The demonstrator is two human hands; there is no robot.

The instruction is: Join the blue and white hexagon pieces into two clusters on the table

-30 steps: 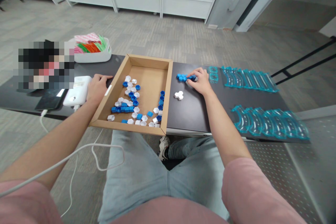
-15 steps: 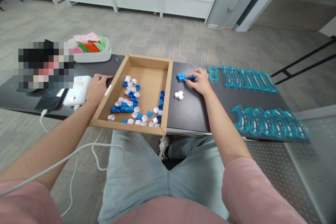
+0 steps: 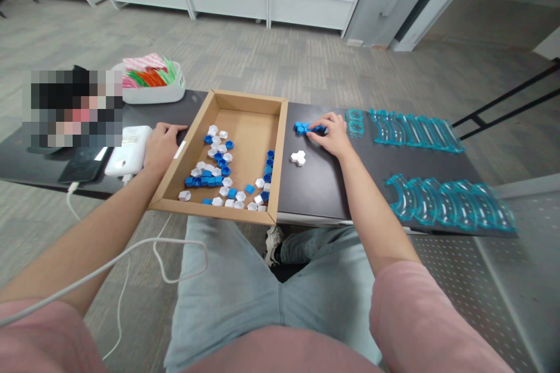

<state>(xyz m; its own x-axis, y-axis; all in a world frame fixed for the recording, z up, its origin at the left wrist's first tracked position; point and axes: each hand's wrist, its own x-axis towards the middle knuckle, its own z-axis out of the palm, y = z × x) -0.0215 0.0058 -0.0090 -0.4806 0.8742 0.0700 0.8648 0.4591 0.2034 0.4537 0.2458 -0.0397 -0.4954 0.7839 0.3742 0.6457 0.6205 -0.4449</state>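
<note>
My right hand [image 3: 331, 135] is over the table to the right of the cardboard box, its fingers bent around a cluster of small blue hexagonal pieces [image 3: 301, 127]. The hand hides part of this cluster. Just nearer to me lies a small group of white hexagonal pieces [image 3: 298, 158], touching one another. My left hand [image 3: 163, 144] rests on the table against the left side of the cardboard box [image 3: 247, 98], fingers stretched out and holding nothing. Inside the box are many loose blue and white hexagonal pieces [image 3: 210, 181], mostly towards its near side.
Clear teal plastic pieces stand in a far row [image 3: 415, 131] and a near row [image 3: 450, 204] on the right, with a smaller teal piece [image 3: 354, 123] by my right hand. Left are a white charger [image 3: 128, 151], a black phone [image 3: 85, 166], cables and a white basket [image 3: 155, 93].
Almost nothing differs. My right hand stays at the blue pieces with only a very slight shift, and my left hand keeps its place beside the box.
</note>
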